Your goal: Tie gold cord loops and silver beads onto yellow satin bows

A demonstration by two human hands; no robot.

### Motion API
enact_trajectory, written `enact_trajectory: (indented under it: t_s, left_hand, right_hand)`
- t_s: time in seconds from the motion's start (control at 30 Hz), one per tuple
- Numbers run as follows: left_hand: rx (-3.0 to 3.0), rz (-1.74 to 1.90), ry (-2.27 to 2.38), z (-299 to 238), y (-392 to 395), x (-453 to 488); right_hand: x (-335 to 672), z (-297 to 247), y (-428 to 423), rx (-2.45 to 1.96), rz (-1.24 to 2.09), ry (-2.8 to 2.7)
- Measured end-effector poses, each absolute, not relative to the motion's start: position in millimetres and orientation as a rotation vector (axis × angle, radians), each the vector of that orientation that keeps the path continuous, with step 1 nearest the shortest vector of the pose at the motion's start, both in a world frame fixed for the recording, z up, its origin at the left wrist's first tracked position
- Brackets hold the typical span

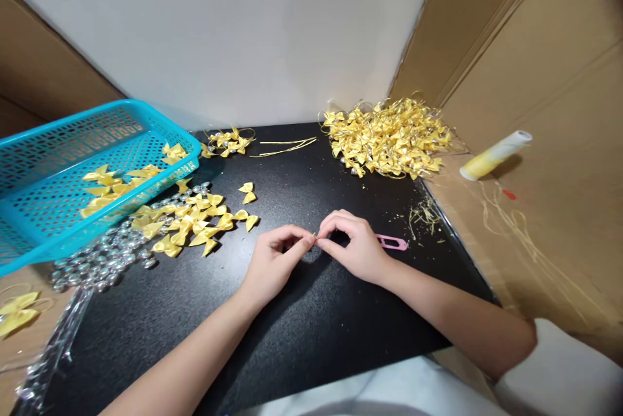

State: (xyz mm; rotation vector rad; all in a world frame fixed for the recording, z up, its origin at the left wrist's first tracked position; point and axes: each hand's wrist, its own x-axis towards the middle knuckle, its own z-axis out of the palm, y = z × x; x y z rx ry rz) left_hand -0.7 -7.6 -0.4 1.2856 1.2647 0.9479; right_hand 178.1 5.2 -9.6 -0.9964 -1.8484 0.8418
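My left hand [275, 260] and my right hand [353, 244] meet over the middle of the black tabletop [302, 338]. Both pinch thumb and forefinger together on a tiny pale item [315, 239] between the fingertips; it is too small to name. Loose yellow ribbon bows [195, 221] lie to the left of my left hand. A pink clip-like object [392, 243] rests on the table just right of my right hand.
A tilted blue plastic basket [63, 169] with several yellow bows sits at the left, above silver beads [104, 257]. A large heap of finished yellow bows with gold cord [389, 137] lies at the back right. A yellow-white spool [494, 155] rests on cardboard at right. Gold cord strands [287, 145] lie at the back.
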Motion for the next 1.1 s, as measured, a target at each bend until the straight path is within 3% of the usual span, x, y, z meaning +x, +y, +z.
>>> enact_trajectory:
  t_s: [0.6, 1.1]
  left_hand:
    - [1.366, 0.949, 1.207, 0.5, -5.0, -2.5]
    - [1.423, 0.806, 1.106, 8.6, -3.2, -1.4]
  right_hand:
    - [183.7, -4.1, 5.9, -0.886, 0.557, -2.006]
    - [184.3, -2.0, 4.9, -0.886, 0.573, -2.075]
